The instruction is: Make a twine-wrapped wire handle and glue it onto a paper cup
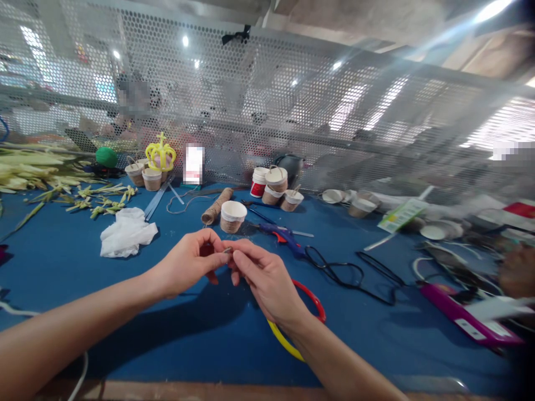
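Observation:
My left hand [188, 264] and my right hand [270, 278] meet fingertip to fingertip above the blue tabletop. Both pinch a small greyish-brown piece [228, 250], possibly twine; the fingers cover most of it. Just beyond them stands a small white-lined cup [233, 216] wrapped in burlap-like material. A roll of brown twine [217, 206] lies left of the cup. To the right rests a blue glue gun [282, 236] with a red trigger. Beneath my right wrist lies a red and yellow ring [315, 303], partly hidden by the arm.
Crumpled white cloth [127, 233] lies left, near pale plant strips [104, 206] and a yellow crown-shaped piece [161, 153]. More wrapped cups [276, 181] stand by the perforated metal screen [234, 100]. A black cord [355, 278] and purple tool [468, 314] are right, near another person's blurred hand [518, 270].

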### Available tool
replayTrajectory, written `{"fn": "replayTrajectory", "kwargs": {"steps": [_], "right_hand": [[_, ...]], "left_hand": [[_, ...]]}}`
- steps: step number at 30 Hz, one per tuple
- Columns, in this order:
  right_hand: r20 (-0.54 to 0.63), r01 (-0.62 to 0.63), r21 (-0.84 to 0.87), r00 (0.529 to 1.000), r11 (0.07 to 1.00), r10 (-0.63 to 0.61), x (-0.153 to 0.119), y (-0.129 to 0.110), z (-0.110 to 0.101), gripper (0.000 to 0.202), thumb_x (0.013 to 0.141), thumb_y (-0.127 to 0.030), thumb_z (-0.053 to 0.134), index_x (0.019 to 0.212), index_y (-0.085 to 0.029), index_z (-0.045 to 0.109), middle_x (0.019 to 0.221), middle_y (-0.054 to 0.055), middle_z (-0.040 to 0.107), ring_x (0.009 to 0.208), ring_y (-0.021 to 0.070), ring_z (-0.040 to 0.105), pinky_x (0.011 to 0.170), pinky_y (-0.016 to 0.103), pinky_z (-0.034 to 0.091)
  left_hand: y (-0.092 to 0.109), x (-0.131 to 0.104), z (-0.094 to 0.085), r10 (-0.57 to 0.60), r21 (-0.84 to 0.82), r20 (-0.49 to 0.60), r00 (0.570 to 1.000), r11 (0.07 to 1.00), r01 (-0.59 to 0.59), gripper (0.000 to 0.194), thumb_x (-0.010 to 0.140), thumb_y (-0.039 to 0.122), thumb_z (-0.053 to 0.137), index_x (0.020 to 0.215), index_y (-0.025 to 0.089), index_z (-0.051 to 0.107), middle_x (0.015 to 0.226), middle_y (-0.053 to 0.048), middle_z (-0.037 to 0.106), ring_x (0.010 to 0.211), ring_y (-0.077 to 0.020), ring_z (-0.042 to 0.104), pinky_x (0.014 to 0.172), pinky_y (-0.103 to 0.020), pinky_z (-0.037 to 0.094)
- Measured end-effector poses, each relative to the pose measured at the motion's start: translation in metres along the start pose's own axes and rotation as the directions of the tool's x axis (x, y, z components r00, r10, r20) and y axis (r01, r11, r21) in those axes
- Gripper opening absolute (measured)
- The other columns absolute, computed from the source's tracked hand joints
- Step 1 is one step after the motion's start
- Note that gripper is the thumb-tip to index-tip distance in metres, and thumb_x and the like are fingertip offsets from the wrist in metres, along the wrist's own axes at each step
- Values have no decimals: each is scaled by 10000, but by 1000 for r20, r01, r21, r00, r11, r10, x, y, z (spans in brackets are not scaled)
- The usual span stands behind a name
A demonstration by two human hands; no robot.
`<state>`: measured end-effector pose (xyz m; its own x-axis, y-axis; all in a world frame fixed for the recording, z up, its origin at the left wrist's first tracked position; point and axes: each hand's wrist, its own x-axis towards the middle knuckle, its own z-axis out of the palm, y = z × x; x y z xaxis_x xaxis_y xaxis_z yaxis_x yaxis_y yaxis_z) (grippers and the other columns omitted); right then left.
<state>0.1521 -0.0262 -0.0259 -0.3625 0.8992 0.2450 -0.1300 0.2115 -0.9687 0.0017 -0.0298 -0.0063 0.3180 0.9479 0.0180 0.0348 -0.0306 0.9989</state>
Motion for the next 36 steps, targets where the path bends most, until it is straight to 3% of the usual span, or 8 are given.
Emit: {"fn": "replayTrajectory", "kwargs": {"steps": [17,20,26,36], "right_hand": [[-94,21,-154,995,988,-36,1,-4,4,73,724,-199,590,778,-180,634,673,-29,559,485,45,476,486,196,402],[-89,56,-202,993,978,-75,1,-7,5,51,724,-194,580,742,-166,619,681,-22,552,498,53,482,481,196,412],[-104,63,-258,990,964,-93,0,-10,-1,67,756,-222,549,761,-171,590,692,-15,548,518,56,479,501,193,416],[-115,85,-264,986,961,-119,-1,-9,-1,66,758,-229,545,747,-170,574,624,-33,530,512,57,469,505,183,412]], "left_hand": [[0,0,-1,79,161,-91,993,985,-63,219,644,231,611,675,167,404,528,90,443,438,-56,462,414,-177,391],[0,0,-1,75,175,-44,996,982,-66,206,648,219,606,684,166,410,542,85,450,451,-58,470,427,-181,397],[2,1,-6,-5,234,186,983,971,-39,157,746,292,496,690,147,475,536,62,459,465,-59,452,454,-187,403],[0,0,-5,-2,145,183,983,989,-25,206,760,312,475,645,142,497,500,56,443,433,-58,420,419,-179,391]]}}
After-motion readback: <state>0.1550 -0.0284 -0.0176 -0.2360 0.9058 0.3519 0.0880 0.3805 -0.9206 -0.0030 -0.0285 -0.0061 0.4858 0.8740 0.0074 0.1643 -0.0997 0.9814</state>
